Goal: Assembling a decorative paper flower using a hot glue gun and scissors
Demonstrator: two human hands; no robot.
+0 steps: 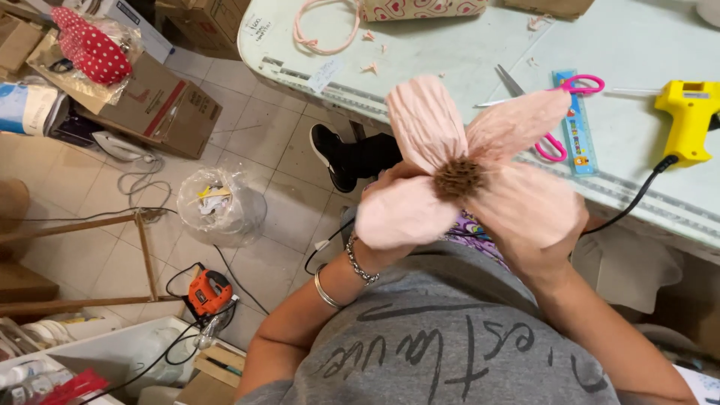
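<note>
Mid-assembly on a large pink crepe-paper flower (465, 161) with a brown fringed centre, held up in front of the chest just short of the pale green work table (450, 56): left hand (390, 196) closed round the base behind the lower-left petal, right hand (536, 240) cupped behind the lower-right petal. Probably shaping or seating petals round the centre. Next move likely calls for a steady pinch at the base while spreading a petal, with the yellow glue gun (686, 120) and pink-handled scissors (551, 112) lying on the table beyond the flower.

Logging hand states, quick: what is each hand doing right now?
Left hand: closed on the paper flower, mostly hidden behind a petal.
Right hand: holding the same flower from below, behind a petal.
</note>
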